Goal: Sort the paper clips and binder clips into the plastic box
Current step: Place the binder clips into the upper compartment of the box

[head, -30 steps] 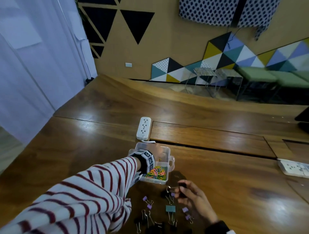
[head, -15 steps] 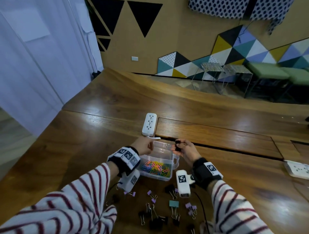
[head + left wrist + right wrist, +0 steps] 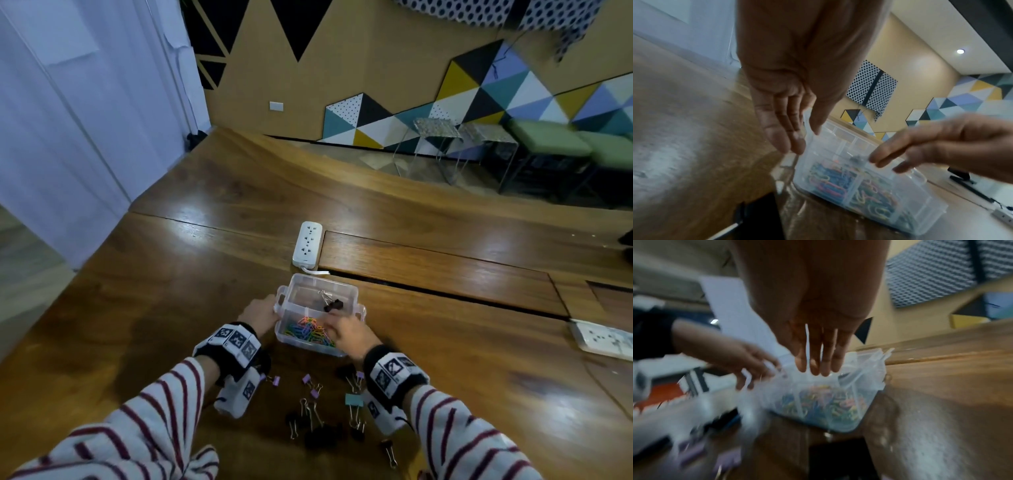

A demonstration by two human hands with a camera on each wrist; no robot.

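Note:
A clear plastic box point(image 3: 352, 305) stands on the wooden table, with coloured paper clips point(image 3: 308, 334) in its near compartments. One black binder clip point(image 3: 331, 304) lies in the far compartment. My left hand point(image 3: 265, 313) rests straight fingers point(image 3: 785, 142) against the box's left wall point(image 3: 925, 216), thumb at the rim. Above the box's near right part hovers my right hand point(image 3: 337, 325), fingers point(image 3: 825, 366) straight and holding nothing. Several purple, black and teal binder clips point(image 3: 310, 380) lie loose on the table in front of the box.
A white power strip point(image 3: 307, 244) lies just behind the box, its cable touching the far wall. Another white strip point(image 3: 603, 339) sits at the right edge. A seam in the tabletop point(image 3: 445, 294) runs to the right behind the box.
My right hand lifted a black binder clip from the table, carried it over the box and let it go; it now lies in the far compartment. My left hand shifted to the box's left wall.

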